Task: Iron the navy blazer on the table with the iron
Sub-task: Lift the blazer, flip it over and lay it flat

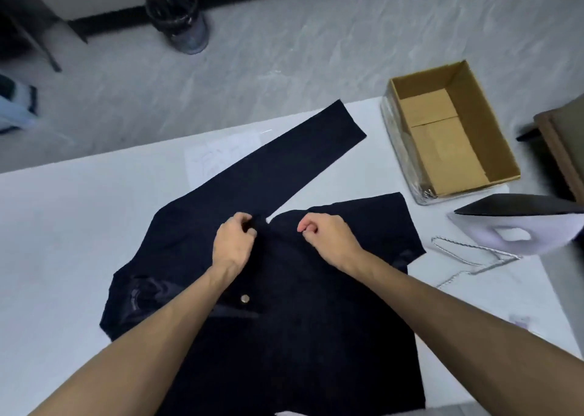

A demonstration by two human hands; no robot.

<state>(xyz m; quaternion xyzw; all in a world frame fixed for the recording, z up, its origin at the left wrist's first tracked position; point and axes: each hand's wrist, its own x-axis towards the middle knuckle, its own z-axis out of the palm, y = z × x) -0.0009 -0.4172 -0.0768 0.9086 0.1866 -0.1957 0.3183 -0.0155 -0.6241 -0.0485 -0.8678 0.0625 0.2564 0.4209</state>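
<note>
A navy blazer [284,305] of dark woven cloth lies spread flat on a white table [63,242], its body toward the near edge and one long sleeve [284,163] stretched diagonally toward the far right. The person's left hand [232,243] rests on the blazer near the base of that sleeve, its fingers curled shut and pinching a fold of the navy cloth. The right hand [328,242] sits just to the right of it, fingers likewise clenched on the fabric at the blazer's far edge. A small silver button [245,298] shows on the cloth beside the left forearm. At the right edge of the table stands a lilac iron with a dark soleplate [521,223], tipped up, well apart from both hands. A silver wire hanger [474,257] lies beside it, and an open brown cardboard box [448,131] sits at the far right corner.
</note>
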